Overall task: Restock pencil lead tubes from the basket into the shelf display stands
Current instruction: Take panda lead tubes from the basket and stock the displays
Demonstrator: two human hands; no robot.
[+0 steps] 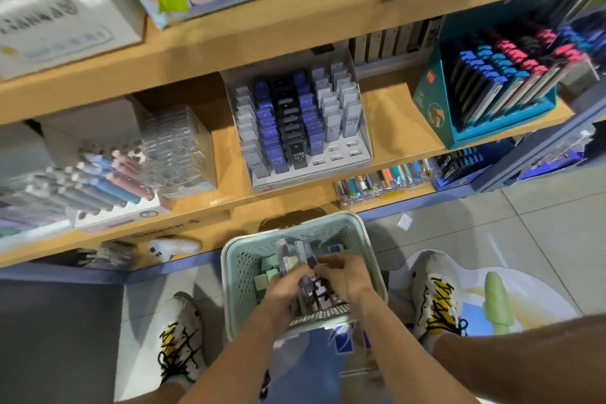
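A wooden shelf [387, 115] spans the upper frame, with the white display stand [357, 154] of lead tubes at centre. At lower centre stands a pale green basket [241, 269] holding pencil lead tubes [296, 256]. Both forearms reach down into it. The left hand [282, 292] curls its fingers round several tubes; the right hand [344, 275] pinches tubes beside it.

A pale green perforated basket [242, 269] sits on the floor, holding jumbled lead tubes [303, 259]. On the shelf, a white display stand [357, 154] holds upright rows, front-right slots vacant.
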